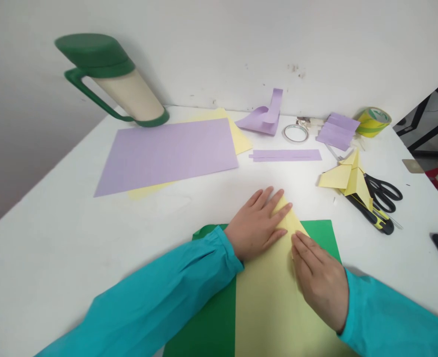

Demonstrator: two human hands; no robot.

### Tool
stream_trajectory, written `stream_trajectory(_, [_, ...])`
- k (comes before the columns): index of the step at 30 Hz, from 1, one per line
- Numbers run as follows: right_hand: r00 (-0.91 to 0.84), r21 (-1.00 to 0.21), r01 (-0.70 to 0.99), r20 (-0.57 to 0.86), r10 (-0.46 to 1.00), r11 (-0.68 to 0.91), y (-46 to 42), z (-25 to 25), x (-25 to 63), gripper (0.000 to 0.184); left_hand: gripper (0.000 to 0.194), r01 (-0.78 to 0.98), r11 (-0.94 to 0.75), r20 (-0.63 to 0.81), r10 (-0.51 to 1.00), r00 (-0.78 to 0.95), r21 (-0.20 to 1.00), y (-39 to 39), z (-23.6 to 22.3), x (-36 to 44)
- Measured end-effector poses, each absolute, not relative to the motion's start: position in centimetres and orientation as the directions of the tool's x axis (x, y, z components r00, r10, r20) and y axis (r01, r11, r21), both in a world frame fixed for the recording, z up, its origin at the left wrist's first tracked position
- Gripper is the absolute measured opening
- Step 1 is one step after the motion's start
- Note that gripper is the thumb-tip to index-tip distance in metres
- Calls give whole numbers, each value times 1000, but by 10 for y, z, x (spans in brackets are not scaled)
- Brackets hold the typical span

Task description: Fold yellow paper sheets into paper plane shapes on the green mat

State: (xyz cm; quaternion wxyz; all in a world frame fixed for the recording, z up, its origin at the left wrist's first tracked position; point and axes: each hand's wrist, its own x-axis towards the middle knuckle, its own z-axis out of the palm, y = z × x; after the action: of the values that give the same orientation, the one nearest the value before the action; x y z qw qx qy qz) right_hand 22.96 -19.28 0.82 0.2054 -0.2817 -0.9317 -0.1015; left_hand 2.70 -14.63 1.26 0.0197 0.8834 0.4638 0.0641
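Bench with a white top carries everything and runs back to the wall. A green sheet lies at its near edge, one far corner curled up. On that green sheet, directly under both hands, is the yellow sheet. Its far end narrows to a point, the right side slanting, so folding there appears begun; the near part lies flat with no crease I can make out, and the work looks to be at an early stage. Farther back, a purple sheet overlaps other yellow paper, just beside a green-lidded flask.

The left hand is spread palm down, fingers apart, pressing the narrowed end and clasping nothing. The right hand rests its straight, joined fingers on the right-hand part; its thumb is hidden, so I cannot tell whether this grip pinches the paper or only presses.

To the right lie a folded yellow paper shape, a cutter partly beneath it, black-handled scissors, a tape roll, a purple strip and, smallest, a thin ring.
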Motion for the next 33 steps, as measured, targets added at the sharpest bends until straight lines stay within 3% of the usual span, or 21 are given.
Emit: stream_trajectory(33, [-761,64,545,457,461,836,-192,16,226,28,55,821,-556,80,831,550,128,-146,14,28])
